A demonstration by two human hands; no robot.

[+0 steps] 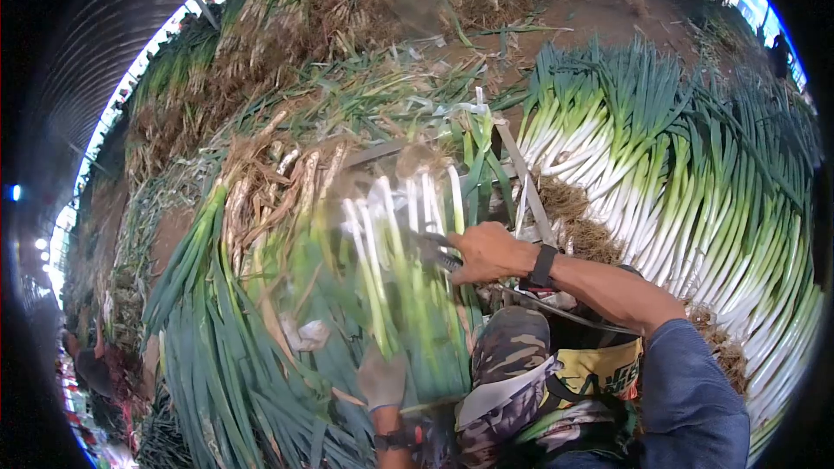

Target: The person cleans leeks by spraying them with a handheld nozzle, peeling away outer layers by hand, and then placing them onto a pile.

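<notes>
My right hand is wrapped round a dark tool that looks like an air blow gun, its nose over the green onions. Low in the middle, my left hand, in a pale glove and blurred, grips the leafy part of some green onions. Their white stalks point away from me, with smeared motion around them. Left of these lies a heap of unpeeled green onions with brown, dry outer skins and long dark leaves. A hose passes below my right wrist.
Cleaned green onions lie in a long row at the right, white ends towards me. Bundles with soil and roots are piled at the back. A metal bar stands beyond my right hand. Another person is at the far left.
</notes>
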